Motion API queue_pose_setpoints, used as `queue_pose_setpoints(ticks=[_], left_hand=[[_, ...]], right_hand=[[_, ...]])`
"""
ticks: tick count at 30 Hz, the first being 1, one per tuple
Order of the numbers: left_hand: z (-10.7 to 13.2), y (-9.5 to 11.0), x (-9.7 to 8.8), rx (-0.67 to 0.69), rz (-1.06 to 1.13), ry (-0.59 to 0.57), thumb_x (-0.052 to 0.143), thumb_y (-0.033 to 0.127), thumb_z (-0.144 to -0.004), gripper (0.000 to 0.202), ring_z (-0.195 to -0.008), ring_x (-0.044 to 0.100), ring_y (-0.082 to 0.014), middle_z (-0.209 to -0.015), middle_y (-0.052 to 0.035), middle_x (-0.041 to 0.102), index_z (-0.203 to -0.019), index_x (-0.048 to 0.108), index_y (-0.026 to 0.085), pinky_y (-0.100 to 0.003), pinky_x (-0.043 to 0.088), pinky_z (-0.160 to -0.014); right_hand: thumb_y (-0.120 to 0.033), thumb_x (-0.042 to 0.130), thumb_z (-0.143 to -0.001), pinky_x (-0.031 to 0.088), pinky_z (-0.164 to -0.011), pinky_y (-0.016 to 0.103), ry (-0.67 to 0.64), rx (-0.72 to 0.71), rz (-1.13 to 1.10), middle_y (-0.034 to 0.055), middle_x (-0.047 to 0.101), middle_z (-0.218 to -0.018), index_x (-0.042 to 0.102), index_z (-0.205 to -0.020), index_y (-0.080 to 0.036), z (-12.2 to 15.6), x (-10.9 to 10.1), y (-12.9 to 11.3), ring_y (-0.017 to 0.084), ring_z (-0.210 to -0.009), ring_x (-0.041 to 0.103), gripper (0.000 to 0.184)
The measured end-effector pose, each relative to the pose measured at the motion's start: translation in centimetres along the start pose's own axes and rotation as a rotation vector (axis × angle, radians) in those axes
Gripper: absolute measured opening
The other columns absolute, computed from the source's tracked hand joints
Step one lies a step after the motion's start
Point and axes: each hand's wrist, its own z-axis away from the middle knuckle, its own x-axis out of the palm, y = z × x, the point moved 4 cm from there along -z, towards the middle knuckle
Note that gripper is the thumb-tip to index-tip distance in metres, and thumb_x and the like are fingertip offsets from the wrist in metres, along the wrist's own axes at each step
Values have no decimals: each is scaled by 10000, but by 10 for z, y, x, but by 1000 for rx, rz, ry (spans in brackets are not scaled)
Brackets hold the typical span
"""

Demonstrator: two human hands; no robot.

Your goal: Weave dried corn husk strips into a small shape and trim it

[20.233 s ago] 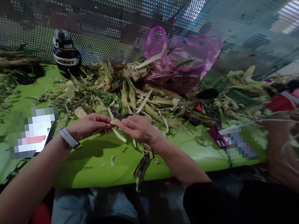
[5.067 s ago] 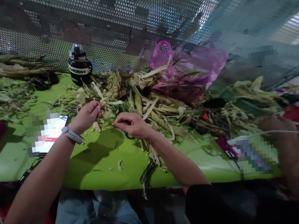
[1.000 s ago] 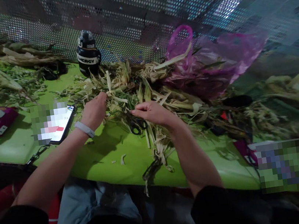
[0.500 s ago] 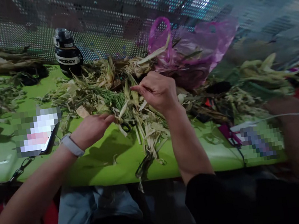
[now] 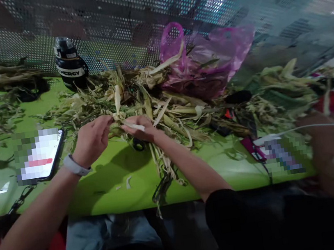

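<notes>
So right now I've got both grips pinched shut on one pale husk strip [image 5: 133,126]. My left hand [image 5: 91,139] nips the end by a little knot of husk, and my right hand [image 5: 142,129] has the other end under thumb and fingers. The strip sits right between the two grips, just above the green tabletop [image 5: 109,178] and touching the near edge of the husk pile [image 5: 168,114], which spreads out beyond both hands.

Looks to me like I'm mid-way through working this single strip with two hands. The next move would need both pinches firm and the strip lifted clear of the loose husks so nothing tangles.

A black ring [image 5: 139,144], maybe a scissor handle, is just under my right grip. The phone [image 5: 39,155] is off to the left of my left grip, and the black bottle [image 5: 70,66] and pink bag [image 5: 205,66] are far beyond. Another person's hand [image 5: 327,139] is well off to the right, blurry.
</notes>
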Motion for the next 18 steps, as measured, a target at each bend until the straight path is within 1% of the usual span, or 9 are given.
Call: queue_pose_setpoints(ticks=[2,5,7,9,10,11,14,16,18], left_hand=[[1,-8,4,-125,118,49,399,300,-960,246,-648,611,-142,-798,-66,673,-973,603,162,-254,453,-603],[3,-18,16,-423,557,71,434,388,-948,242,-474,519,-88,-669,-4,619,-925,571,189,-213,408,-473],[4,-21,24,-600,824,69,495,407,-915,224,-435,499,-75,-673,4,622,-898,553,191,-201,392,-427],[6,-23,30,-708,952,76,546,380,-886,194,-443,503,-72,-708,-5,640,-873,551,186,-201,408,-433],[6,-24,32,-740,977,81,560,360,-877,177,-452,505,-71,-726,-10,648,-866,554,184,-202,416,-444],[7,-24,34,-760,990,83,566,343,-873,162,-466,509,-71,-745,-15,655,-860,558,181,-203,424,-459],[10,-23,39,-771,988,88,562,319,-871,145,-513,508,-71,-778,-15,659,-865,582,176,-203,431,-512],[11,-21,41,-763,975,88,571,334,-863,161,-545,493,-75,-787,-10,645,-867,602,176,-205,427,-541],[13,-19,44,-753,951,77,573,356,-858,183,-582,480,-87,-801,-11,626,-868,622,180,-212,418,-559]], right_hand=[[-394,456,-892,300,-566,244,-29,-3,-41,-28,435,-604,500,-614,-174,3,4,-3,99,-576,384,357],[-400,489,-878,348,-642,249,-50,-33,-59,-3,504,-693,538,-619,-177,6,8,-10,117,-666,455,345],[-393,515,-862,391,-735,273,-15,-26,-39,32,561,-816,588,-656,-185,7,8,-12,152,-791,511,302],[-348,554,-825,401,-879,327,49,-6,-30,67,588,-982,652,-757,-195,7,6,-12,201,-963,530,194],[-312,562,-804,382,-952,359,90,3,-42,80,582,-1065,672,-832,-198,7,4,-12,222,-1045,518,161],[-275,557,-787,352,-1012,388,130,5,-68,91,568,-1135,676,-914,-196,7,2,-13,237,-1115,498,190],[-205,506,-756,306,-1087,430,224,-18,-217,110,548,-1223,618,-1087,-172,8,-3,-17,245,-1198,470,351],[-202,496,-742,322,-1089,439,233,-15,-354,100,571,-1211,578,-1119,-177,8,-4,-22,239,-1189,487,386],[-220,505,-745,347,-1080,439,203,28,-495,77,599,-1174,556,-1104,-202,8,-2,-26,231,-1166,511,364]])
